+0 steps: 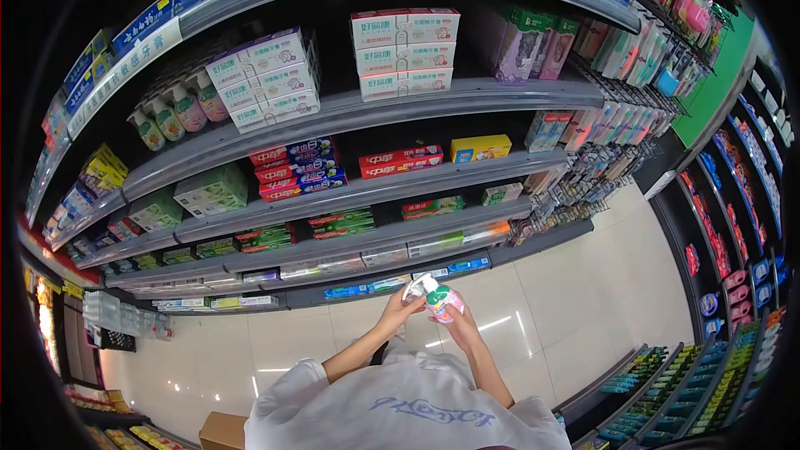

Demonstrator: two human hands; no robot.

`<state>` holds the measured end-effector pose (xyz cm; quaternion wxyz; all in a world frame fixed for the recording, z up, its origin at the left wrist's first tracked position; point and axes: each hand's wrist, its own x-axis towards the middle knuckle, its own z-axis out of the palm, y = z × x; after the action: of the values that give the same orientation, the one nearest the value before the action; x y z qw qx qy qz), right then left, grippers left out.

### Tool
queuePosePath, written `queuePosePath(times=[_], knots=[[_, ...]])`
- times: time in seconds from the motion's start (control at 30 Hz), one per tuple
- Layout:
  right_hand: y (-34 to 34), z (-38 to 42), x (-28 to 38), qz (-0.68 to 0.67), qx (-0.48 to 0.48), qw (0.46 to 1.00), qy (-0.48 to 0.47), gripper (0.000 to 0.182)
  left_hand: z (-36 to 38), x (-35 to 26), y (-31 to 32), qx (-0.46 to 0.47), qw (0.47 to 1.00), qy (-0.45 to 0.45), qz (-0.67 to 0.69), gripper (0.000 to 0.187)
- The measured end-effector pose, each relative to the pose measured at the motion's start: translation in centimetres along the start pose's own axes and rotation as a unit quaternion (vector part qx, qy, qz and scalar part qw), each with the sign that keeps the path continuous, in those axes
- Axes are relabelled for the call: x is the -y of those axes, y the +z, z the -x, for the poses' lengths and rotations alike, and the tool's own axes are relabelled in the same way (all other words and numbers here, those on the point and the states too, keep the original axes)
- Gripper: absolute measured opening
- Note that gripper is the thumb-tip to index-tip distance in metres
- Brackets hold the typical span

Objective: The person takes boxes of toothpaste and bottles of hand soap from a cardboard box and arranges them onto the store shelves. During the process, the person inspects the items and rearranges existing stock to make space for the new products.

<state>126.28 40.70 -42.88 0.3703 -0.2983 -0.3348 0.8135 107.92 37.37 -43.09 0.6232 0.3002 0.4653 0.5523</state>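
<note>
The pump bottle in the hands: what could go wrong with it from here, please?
The pump bottle is above the glossy tiled floor, so it might fall there if the grip of the right hand slips.

The white pump head is close to the left hand; an accidental press could perhaps squirt some contents.

A pink-and-green bottle [446, 302] with a white pump [429, 283] leans leftward at the frame's lower centre, beside a small, indistinct whitish object [412, 291].
</note>
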Motion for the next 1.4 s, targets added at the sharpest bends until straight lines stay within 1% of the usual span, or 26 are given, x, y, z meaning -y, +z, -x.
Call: queuePosePath(times=[0.1, 0.17, 0.23, 0.4, 0.57, 0.63, 0.73, 0.8, 0.9, 0.93, 0.97, 1.0, 1.03, 1.1, 1.13, 1.2, 1.23, 1.3, 1.33, 1.4], knots=[[0.0, -0.1, -0.5, 0.008, 0.007, 1.000, -0.006, 0.058, 0.3, 0.7, -0.3, -0.031, 1.000, 0.003, 0.005, 0.046], [0.1, 0.7, -1.2, 0.033, 0.016, 0.999, 0.008, 0.057, 1.4, 1.7, -0.4, -0.051, 0.999, 0.007, 0.009, 0.046], [0.2, 1.9, -1.9, 0.029, 0.012, 0.999, 0.033, 0.055, 2.9, 2.7, -0.7, -0.069, 0.997, 0.033, -0.007, 0.044], [0.0, 5.4, -5.3, 0.034, 0.017, 0.995, 0.095, 0.055, 7.7, 4.6, -1.7, -0.098, 0.995, -0.011, -0.007, 0.039], [0.3, 7.7, -7.9, 0.005, 0.024, 0.991, 0.129, 0.052, 12.1, 6.4, -2.1, -0.139, 0.990, -0.022, 0.002, 0.042], [0.1, 8.4, -9.3, -0.008, 0.032, 0.991, 0.133, 0.051, 13.4, 6.9, -2.2, -0.158, 0.987, -0.008, -0.003, 0.043], [0.9, 9.5, -9.1, -0.031, 0.041, 0.986, 0.157, 0.051, 15.1, 7.0, -1.7, -0.179, 0.984, -0.005, -0.010, 0.041], [2.0, 10.7, -8.0, -0.088, 0.028, 0.981, 0.172, 0.048, 15.9, 6.9, -1.0, -0.198, 0.980, -0.009, -0.008, 0.041], [1.0, 11.3, -8.7, -0.080, 0.026, 0.978, 0.190, 0.048, 16.8, 7.1, -0.5, -0.216, 0.976, -0.004, -0.018, 0.041], [0.7, 11.5, -9.0, -0.079, 0.032, 0.978, 0.192, 0.048, 16.9, 7.3, -0.5, -0.224, 0.975, 0.000, -0.002, 0.037], [0.6, 11.7, -9.0, -0.082, 0.008, 0.978, 0.190, 0.048, 16.9, 7.8, -0.6, -0.230, 0.973, 0.004, 0.014, 0.034], [0.4, 11.9, -9.0, -0.086, -0.017, 0.978, 0.188, 0.048, 16.5, 8.3, -0.8, -0.235, 0.971, 0.033, 0.016, 0.032], [-0.1, 12.0, -9.2, -0.084, -0.013, 0.979, 0.187, 0.048, 16.5, 8.7, -1.2, -0.236, 0.971, 0.037, 0.015, 0.032], [-1.0, 12.1, -9.5, -0.088, -0.052, 0.981, 0.167, 0.040, 16.5, 8.2, -1.4, -0.261, 0.964, 0.035, 0.025, 0.038], [-1.4, 12.2, -9.6, -0.087, -0.051, 0.981, 0.166, 0.040, 16.6, 8.0, -1.5, -0.261, 0.964, 0.036, 0.026, 0.038], [-2.0, 12.4, -9.3, -0.114, -0.066, 0.983, 0.129, 0.041, 16.8, 7.3, -1.6, -0.296, 0.949, 0.006, 0.104, 0.046], [-2.3, 12.5, -9.2, -0.109, -0.065, 0.983, 0.130, 0.041, 16.9, 7.1, -1.6, -0.297, 0.949, 0.007, 0.108, 0.046], [-3.1, 12.4, -9.4, -0.177, -0.145, 0.963, 0.140, 0.038, 17.2, 6.4, -1.6, -0.260, 0.943, -0.018, 0.208, 0.050], [-3.5, 12.4, -9.8, -0.170, -0.144, 0.964, 0.144, 0.038, 17.7, 6.0, -1.7, -0.212, 0.951, -0.021, 0.224, 0.048], [-4.3, 12.6, -10.9, -0.233, -0.178, 0.949, 0.119, 0.039, 17.9, 6.3, -1.5, -0.217, 0.945, -0.036, 0.241, 0.048]])
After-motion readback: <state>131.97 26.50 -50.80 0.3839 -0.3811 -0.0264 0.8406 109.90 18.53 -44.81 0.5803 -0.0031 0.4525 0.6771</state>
